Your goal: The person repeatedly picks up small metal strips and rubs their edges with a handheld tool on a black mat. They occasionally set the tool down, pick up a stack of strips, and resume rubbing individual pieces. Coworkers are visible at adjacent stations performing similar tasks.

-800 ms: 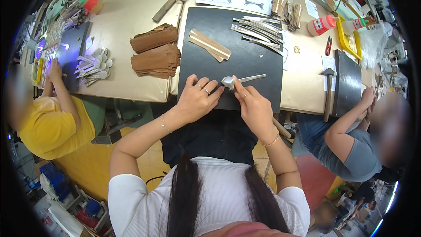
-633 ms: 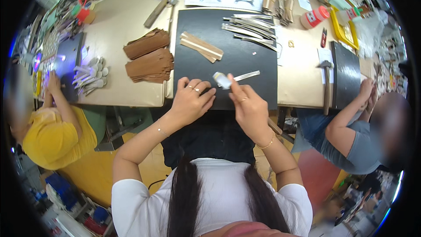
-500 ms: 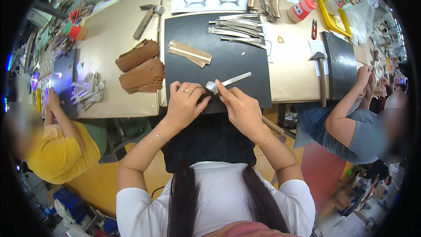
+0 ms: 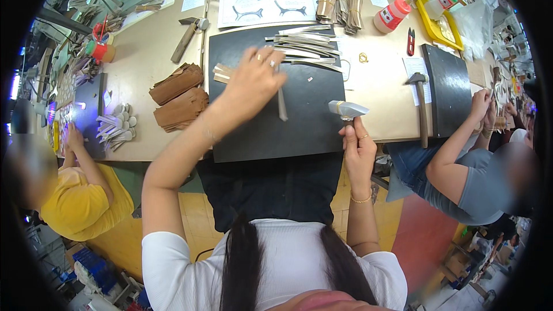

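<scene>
My left hand (image 4: 256, 78) reaches over the black board (image 4: 311, 138), slightly blurred, fingers bent. From its fingertips hangs a narrow pale strip (image 4: 282, 106), which looks pinched there; the grip itself is partly hidden. Just beyond lies a pile of silvery-edged strips (image 4: 311, 46). A flat tan strip piece (image 4: 223, 73) pokes out beside the left wrist. At the board's near right corner my right hand (image 4: 360, 147) is closed round the handle of a hammer (image 4: 350, 109), its metal head raised above the fingers.
Brown leather stacks (image 4: 178, 83) lie left of the board, with another hammer (image 4: 190, 37) behind. A third hammer (image 4: 420, 103), red snips (image 4: 411, 42), a red-capped bottle (image 4: 393, 16) and a yellow tray (image 4: 440, 23) are to the right. People work on both sides.
My left hand has moved forward and the pale strip now hangs by it. The right hand has swung right, raising the hammer head off the board.
</scene>
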`<state>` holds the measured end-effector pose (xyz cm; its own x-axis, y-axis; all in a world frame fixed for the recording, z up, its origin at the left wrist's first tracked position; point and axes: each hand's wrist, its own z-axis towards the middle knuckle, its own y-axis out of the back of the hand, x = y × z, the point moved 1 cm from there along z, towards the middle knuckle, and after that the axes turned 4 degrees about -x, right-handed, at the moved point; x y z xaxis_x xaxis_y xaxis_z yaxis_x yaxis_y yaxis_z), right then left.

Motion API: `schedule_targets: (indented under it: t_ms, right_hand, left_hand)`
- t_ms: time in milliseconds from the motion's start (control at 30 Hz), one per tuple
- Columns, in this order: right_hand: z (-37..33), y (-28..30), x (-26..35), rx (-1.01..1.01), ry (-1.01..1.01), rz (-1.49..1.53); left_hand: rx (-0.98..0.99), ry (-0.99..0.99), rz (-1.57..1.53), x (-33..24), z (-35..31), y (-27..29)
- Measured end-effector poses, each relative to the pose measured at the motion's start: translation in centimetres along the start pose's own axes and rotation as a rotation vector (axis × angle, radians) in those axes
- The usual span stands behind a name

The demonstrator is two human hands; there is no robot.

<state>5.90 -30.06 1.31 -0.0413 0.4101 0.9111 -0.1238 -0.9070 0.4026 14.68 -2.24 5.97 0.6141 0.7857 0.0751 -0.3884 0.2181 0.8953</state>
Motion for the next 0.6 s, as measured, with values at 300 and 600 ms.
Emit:
schedule_targets:
  t_ms: [300, 600]
  right_hand:
    - [-0.6, -1.2, 0.5, 0.096, 0.100, -0.081]
    - [0.2, -1.5, 0.8, 0.157, 0.084, -0.062]
  left_hand:
    - [-0.078, -0.125, -0.056, 2.4, 8.8, -4.7]
    - [0.337, 0.388, -0.495, 6.0, -1.8, -0.3]
